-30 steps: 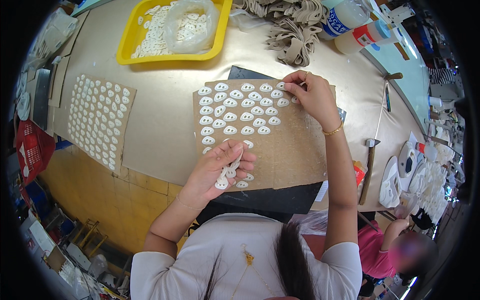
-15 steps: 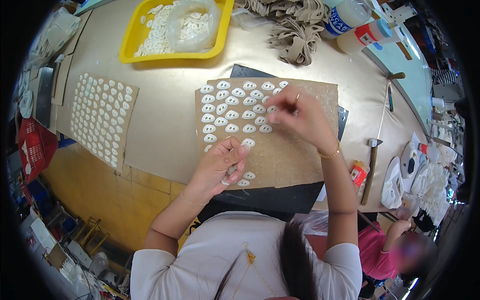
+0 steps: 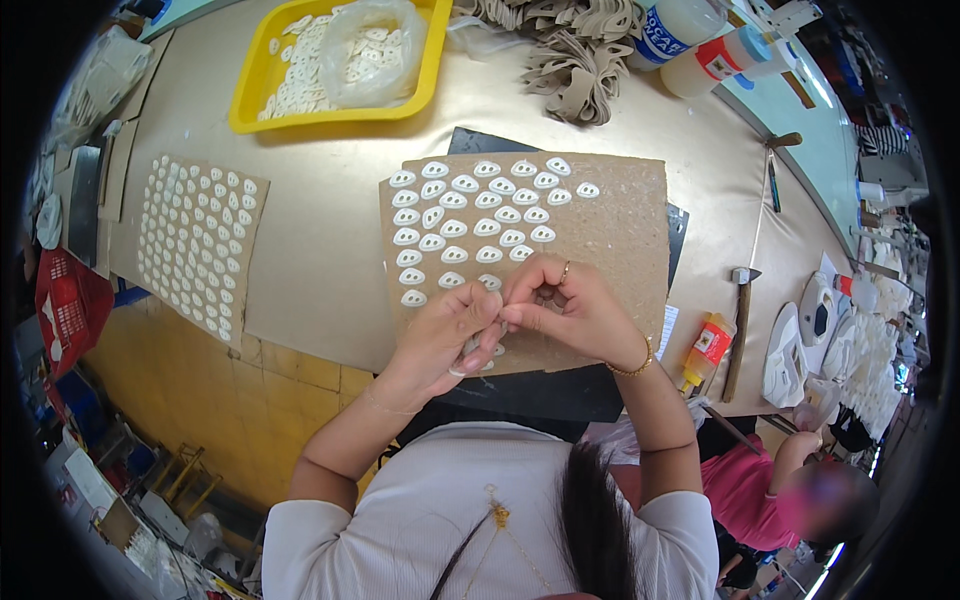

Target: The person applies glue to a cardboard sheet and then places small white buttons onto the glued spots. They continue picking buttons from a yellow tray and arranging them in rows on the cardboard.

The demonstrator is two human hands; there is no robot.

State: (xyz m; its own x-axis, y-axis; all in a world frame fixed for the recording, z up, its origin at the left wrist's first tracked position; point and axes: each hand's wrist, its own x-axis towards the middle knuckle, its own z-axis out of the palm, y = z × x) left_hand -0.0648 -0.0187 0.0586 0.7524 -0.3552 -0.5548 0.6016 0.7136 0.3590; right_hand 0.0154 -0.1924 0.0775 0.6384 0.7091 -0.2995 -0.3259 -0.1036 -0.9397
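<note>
Small white rounded pieces with two holes each [image 3: 452, 228] lie in rough rows on a brown board [image 3: 590, 240]. Over the board's near edge, my left hand [image 3: 450, 328] is closed around a few of these white pieces, whose edges peek out below its fingers. My right hand [image 3: 572, 312] meets it there, thumb and forefinger pinched together against the left fingertips. What the right fingers grip is hidden between the two hands. A couple of white pieces lie partly covered beneath my hands.
A second board with white pieces [image 3: 200, 240] lies at left. Behind stands a yellow tray [image 3: 238, 110] with loose pieces and a plastic bag. Beige strips [image 3: 575, 75], bottles [image 3: 715, 60], a hammer [image 3: 741, 320], a glue bottle [image 3: 708, 348] and white shoes [image 3: 785, 360] line the right. Another person sits lower right.
My right hand has come down and left from the board's upper right to my left hand's fingertips. A white piece now shows at the right, where that hand was. The view has shifted slightly.
</note>
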